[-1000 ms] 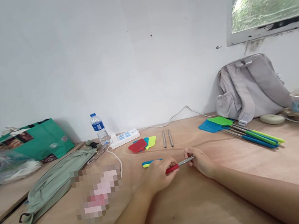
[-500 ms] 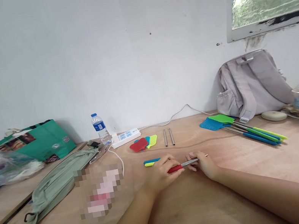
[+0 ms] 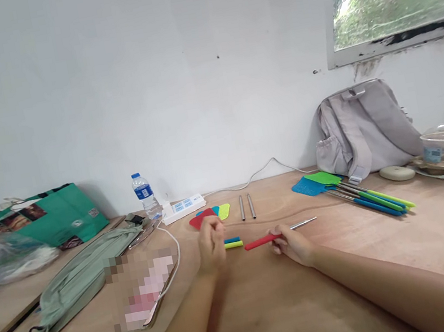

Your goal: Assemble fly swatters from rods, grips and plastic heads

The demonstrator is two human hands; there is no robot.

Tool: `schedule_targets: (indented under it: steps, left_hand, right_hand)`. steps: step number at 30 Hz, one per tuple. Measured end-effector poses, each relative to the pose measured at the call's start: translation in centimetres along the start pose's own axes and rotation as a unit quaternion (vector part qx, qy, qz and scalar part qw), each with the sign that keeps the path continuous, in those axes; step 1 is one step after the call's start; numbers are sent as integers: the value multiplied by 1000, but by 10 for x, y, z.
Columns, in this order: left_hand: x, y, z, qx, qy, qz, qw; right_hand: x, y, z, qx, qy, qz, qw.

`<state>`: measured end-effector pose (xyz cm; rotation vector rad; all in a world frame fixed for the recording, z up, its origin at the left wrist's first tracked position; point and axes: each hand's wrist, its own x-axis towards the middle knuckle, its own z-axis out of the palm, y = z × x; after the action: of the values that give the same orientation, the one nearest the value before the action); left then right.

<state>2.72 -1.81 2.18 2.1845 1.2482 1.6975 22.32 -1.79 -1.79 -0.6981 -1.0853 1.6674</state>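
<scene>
My right hand (image 3: 291,244) grips a red fly swatter handle (image 3: 257,243) with a metal rod (image 3: 304,222) sticking out to the right. The handle's left end is free in the air or close above the table; I cannot tell which. My left hand (image 3: 211,246) is empty, fingers loosely bent, in front of a red swatter head (image 3: 198,221). Beside that head lie a yellow one (image 3: 224,211) and a partly covered blue one. A blue handle (image 3: 231,240) and a yellow handle (image 3: 234,245) lie between my hands, their left ends hidden. Two metal rods (image 3: 242,208) lie farther back.
Several swatters with blue and green heads (image 3: 309,185) lie at the right, before a grey backpack (image 3: 364,129). A power strip (image 3: 183,207) and water bottle (image 3: 146,196) stand by the wall. Left are a green strap bag (image 3: 82,276), a blurred phone-like item (image 3: 146,296) and a cable.
My left hand has let go of the red handle and moved left towards the swatter heads. My right hand now holds the handle alone, gripped nearer its rod end.
</scene>
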Motion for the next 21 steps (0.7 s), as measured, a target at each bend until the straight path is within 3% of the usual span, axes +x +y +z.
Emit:
schedule_targets:
  steps: [3, 8, 11, 16, 21]
  left_hand:
    - [11, -42, -10, 120, 29, -103, 987]
    - [12, -94, -20, 174, -34, -134, 975]
    - [8, -103, -21, 200, -84, -142, 966]
    - [6, -102, -21, 291, -203, -146, 923]
    - [8, -99, -24, 304, -232, -134, 914]
  right_hand:
    - [3, -4, -4, 42, 42, 2, 998]
    - [2, -10, -4, 82, 88, 25, 992]
    - [1, -13, -2, 115, 121, 46, 985]
    - [5, -12, -3, 118, 152, 47, 980]
    - [5, -9, -5, 98, 127, 42, 986]
